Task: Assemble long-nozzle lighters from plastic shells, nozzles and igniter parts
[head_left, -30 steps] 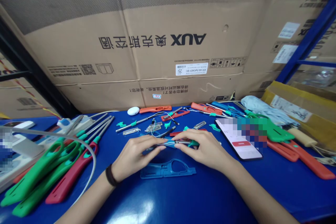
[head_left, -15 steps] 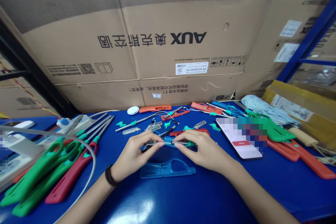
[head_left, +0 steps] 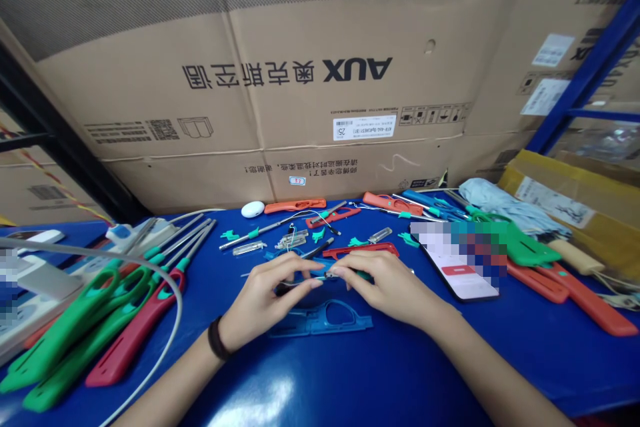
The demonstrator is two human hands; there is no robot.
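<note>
My right hand (head_left: 375, 280) is closed in a pinch on a metal lighter tube (head_left: 329, 274), of which only a short end shows at the fingertips; a green bit peeks out behind the fingers. Facing it, my left hand (head_left: 275, 283) has thumb and forefinger apart around a thin wire (head_left: 300, 279), and a dark piece is partly hidden under its palm. Just in front of both hands lies an open blue lighter handle shell (head_left: 330, 319). Behind the fingers are a red handle shell (head_left: 360, 250) and a blue part, both partly covered.
Clear fuel tanks (head_left: 249, 248), green triggers (head_left: 319, 235) and orange lighter handles (head_left: 295, 205) lie scattered at the back. Finished-looking green lighters (head_left: 65, 327) and a power strip are at left. A phone (head_left: 457, 273) lies at right. A cardboard box (head_left: 280, 27) walls off the back.
My left thumb and forefinger have come apart from the tube end, and a thin wire now shows between them. My right hand keeps its pinch.
</note>
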